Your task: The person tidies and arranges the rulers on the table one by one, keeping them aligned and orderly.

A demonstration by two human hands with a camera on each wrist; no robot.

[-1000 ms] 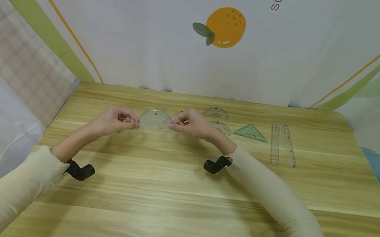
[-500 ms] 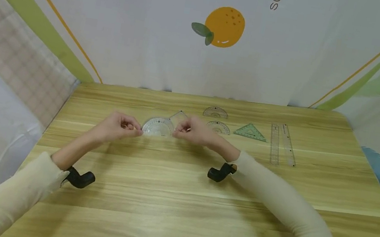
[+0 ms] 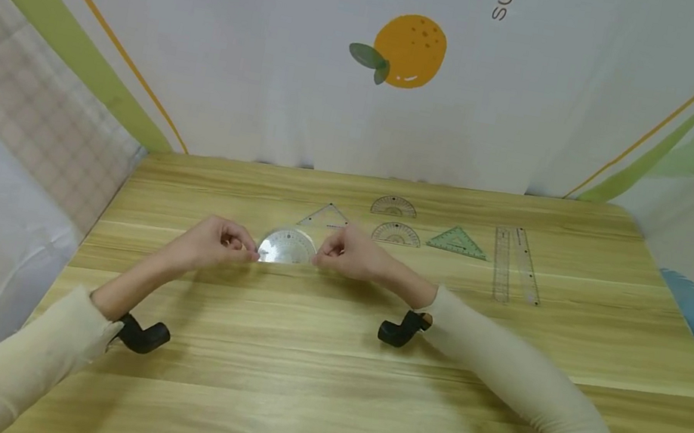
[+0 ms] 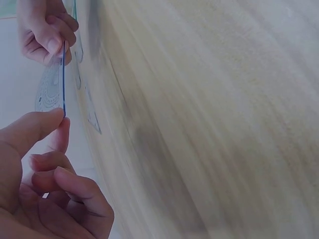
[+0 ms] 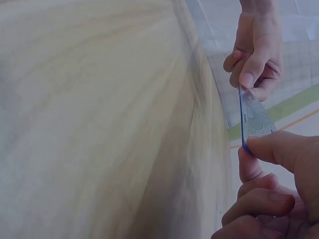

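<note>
A clear protractor (image 3: 288, 246) is stretched between both hands, its straight edge toward the person. My left hand (image 3: 215, 239) pinches its left corner between thumb and index finger. At the opposite corner, my right hand (image 3: 355, 252) pinches it the same way. Both wrist views show the protractor (image 4: 50, 89) raised above the table, its straight edge looking blue from the side. Just behind it lies a clear set square (image 3: 325, 216), partly covered by the right hand.
Two smaller protractors, one behind (image 3: 394, 206) and one in front (image 3: 396, 233), lie right of centre. Farther right are a green set square (image 3: 457, 241) and two clear rulers (image 3: 501, 264) on the wooden table (image 3: 321, 373). A printed curtain (image 3: 242, 61) hangs along the back edge.
Both hands have drawn the protractor toward the person and slightly right. It has come away from overlapping the clear set square, which now shows more fully.
</note>
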